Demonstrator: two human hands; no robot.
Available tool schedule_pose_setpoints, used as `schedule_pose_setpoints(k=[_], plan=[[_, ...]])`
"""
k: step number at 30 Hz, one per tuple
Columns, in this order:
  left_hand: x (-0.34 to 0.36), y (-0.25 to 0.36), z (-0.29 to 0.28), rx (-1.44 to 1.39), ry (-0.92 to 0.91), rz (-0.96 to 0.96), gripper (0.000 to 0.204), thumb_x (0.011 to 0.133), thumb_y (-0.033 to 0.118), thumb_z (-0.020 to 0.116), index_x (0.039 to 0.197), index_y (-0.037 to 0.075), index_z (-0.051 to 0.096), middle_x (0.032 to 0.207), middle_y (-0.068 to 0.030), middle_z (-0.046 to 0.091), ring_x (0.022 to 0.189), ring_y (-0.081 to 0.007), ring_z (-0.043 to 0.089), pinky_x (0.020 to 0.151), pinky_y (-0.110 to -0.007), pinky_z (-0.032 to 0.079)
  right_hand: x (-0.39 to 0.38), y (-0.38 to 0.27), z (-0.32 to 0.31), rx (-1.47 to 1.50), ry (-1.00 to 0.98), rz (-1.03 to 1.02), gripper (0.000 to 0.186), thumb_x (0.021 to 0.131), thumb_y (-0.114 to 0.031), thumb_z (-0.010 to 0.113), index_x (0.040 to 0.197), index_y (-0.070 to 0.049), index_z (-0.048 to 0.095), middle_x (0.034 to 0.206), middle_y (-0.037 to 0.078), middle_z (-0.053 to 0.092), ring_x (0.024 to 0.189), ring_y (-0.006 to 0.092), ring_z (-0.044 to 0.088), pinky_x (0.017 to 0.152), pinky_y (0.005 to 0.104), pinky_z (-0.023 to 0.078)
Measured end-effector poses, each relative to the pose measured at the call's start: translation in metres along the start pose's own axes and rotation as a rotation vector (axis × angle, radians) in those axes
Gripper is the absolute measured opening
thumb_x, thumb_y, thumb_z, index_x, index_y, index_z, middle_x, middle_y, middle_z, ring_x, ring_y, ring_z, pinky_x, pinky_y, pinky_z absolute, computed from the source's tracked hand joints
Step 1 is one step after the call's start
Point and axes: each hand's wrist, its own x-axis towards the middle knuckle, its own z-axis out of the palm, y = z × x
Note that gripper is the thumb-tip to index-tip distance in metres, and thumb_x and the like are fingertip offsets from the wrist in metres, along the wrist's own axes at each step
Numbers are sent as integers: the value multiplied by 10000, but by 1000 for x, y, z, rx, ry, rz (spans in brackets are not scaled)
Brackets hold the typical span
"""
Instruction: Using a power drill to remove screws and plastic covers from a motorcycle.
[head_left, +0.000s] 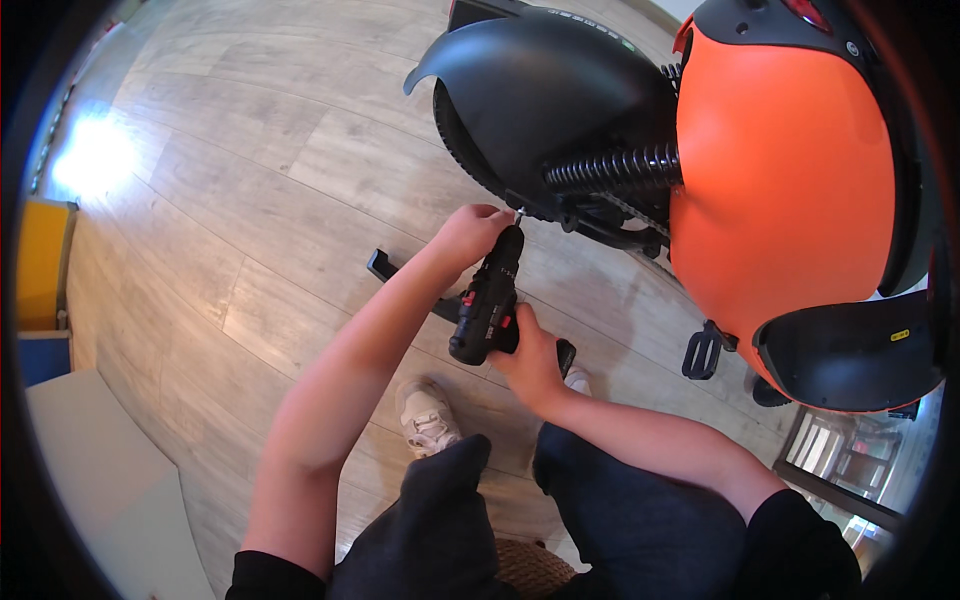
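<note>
My right hand point(530, 362) is wrapped round the grip of a black cordless drill point(487, 305) with red accents. The drill points away from me, its bit point(519, 216) right at the lower side of the wheel. Close beside the bit, my left hand point(477, 232) has its fingers bent together; what they pinch is too small and hidden to make out. The wheel point(462, 145) belongs to an orange and black pedal scooter point(785, 150) and sits under a black fender point(560, 85). Above the bit runs a black coil spring shock absorber point(612, 170).
A black bar with a bent end point(382, 265) lies partly hidden behind my left forearm. The scooter's pedal point(702, 354) sticks out at the right. Grey padded panels point(110, 470) and a yellow one point(42, 265) stand at the left, on a wood-plank floor point(260, 200).
</note>
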Motion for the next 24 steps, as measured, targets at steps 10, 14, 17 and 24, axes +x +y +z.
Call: schedule_pose_setpoints(k=[10,14,17,24], plan=[[16,6,-4,-150,-74,-79,351,1029,379,473,1131,115,680,1110,-11,738,1007,-131,642,900,-329,428,1,-2,-3,24,-57,35,663,738,-4,790,1299,-9,437,1022,256,681,1035,450,659,833,468,522],[15,2,-6,-173,-84,-73,348,1027,373,475,1140,116,681,1111,-3,736,1013,-123,632,899,-327,423,0,0,-2,9,-58,23,667,740,-4,790,1303,-10,434,1031,262,679,1033,449,661,830,466,526],[13,1,-8,-194,-80,-63,350,1022,382,483,1126,116,685,1110,3,736,1017,-121,625,885,-329,419,0,0,-1,-2,-72,34,710,740,-5,791,1340,-13,411,1036,267,680,1032,450,663,837,469,529],[15,1,-8,-246,-64,-85,336,996,386,543,1116,116,703,1083,5,751,923,-113,614,820,-304,408,0,0,1,-30,-55,39,788,734,-7,792,1400,-20,371,1048,274,679,1024,458,662,846,480,528]])
